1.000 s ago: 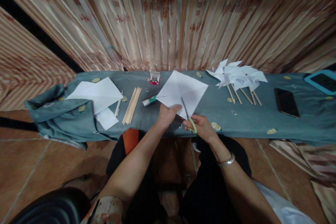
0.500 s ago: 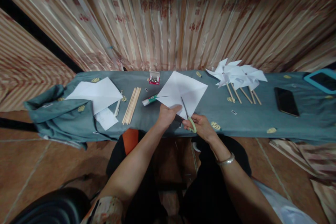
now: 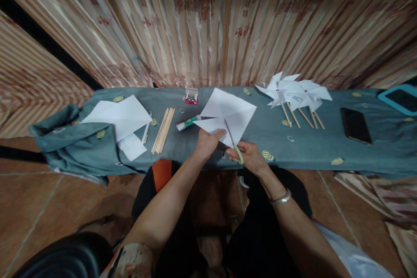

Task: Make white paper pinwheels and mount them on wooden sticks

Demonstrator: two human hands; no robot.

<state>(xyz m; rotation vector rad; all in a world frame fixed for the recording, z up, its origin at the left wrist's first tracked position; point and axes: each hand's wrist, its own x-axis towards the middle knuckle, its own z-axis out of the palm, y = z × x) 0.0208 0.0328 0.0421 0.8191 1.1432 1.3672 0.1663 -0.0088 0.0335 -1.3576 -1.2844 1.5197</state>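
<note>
My left hand (image 3: pixel 210 142) pinches a white square of paper (image 3: pixel 237 107) near its lower corner, thumb on top. Green-handled scissors (image 3: pixel 239 154) are in my right hand (image 3: pixel 248 155), with a blade lying across the paper from the near corner toward its middle. A slit runs in from the paper's left corner, and the flap below it sits apart from the rest. Just behind that flap lies a green and white glue stick (image 3: pixel 188 123). The fingers under the paper are hidden.
Left of the paper lie wooden sticks (image 3: pixel 163 131), a pen (image 3: pixel 146 132) and more white sheets (image 3: pixel 124 117). A small red box of pins (image 3: pixel 191 96) stands behind. To the right are paper pinwheels (image 3: pixel 295 91) on sticks, a black phone (image 3: pixel 355 126) and a blue-framed device (image 3: pixel 399 99).
The slit at the paper's left corner has opened wider, its lower flap separating from the upper part. Both hands and the scissors stay nearly in place.
</note>
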